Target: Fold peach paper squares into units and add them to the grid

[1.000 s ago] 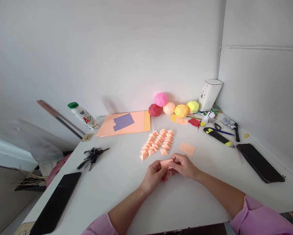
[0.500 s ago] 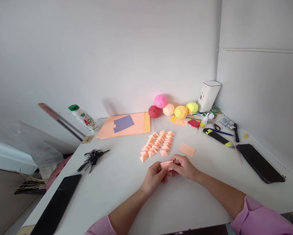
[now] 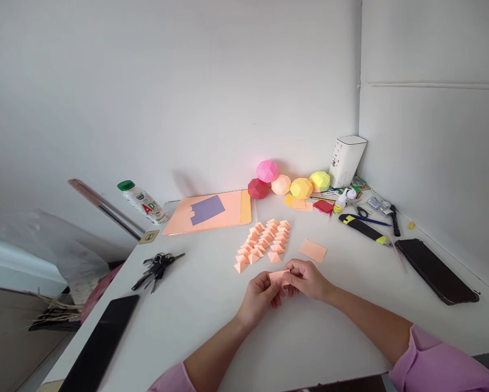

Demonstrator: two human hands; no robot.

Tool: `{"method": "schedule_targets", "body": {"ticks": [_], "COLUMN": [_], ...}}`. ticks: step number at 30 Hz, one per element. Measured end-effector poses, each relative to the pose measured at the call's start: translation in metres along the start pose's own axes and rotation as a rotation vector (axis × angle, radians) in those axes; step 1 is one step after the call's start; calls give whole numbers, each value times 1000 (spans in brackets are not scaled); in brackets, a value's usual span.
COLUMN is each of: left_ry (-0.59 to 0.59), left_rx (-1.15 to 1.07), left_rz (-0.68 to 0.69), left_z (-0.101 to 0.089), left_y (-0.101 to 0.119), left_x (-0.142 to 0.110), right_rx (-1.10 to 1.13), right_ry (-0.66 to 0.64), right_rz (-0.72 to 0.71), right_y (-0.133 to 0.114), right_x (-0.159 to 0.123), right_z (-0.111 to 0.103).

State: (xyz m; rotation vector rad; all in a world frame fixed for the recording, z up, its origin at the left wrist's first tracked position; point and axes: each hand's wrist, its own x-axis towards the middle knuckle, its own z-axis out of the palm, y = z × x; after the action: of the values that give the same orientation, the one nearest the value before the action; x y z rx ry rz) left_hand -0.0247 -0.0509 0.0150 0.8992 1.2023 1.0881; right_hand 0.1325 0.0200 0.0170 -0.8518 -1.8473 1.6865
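Left hand and right hand are close together in the lower middle of the frame, both pinching a small piece of peach paper between thumbs and fingers. Just above it, near the centre, folded peach pieces lie in rows on the white table. A flat peach sheet lies right of them, near the right hand; faceted balls sit higher up.

Soft light; faint shadows on the wall; edges stretched.
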Motion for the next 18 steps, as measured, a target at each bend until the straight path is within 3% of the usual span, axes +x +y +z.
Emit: {"method": "schedule_targets", "body": {"ticks": [18], "left_ry": [-7], "left_rx": [0], "left_rz": [29], "left_z": [0], "left_y": [-2], "left_x": [0], "right_rx": [-11], "right_ry": [14], "right_rz": [-15], "right_y": [1], "right_x": [-1], "right_z": [1]}}
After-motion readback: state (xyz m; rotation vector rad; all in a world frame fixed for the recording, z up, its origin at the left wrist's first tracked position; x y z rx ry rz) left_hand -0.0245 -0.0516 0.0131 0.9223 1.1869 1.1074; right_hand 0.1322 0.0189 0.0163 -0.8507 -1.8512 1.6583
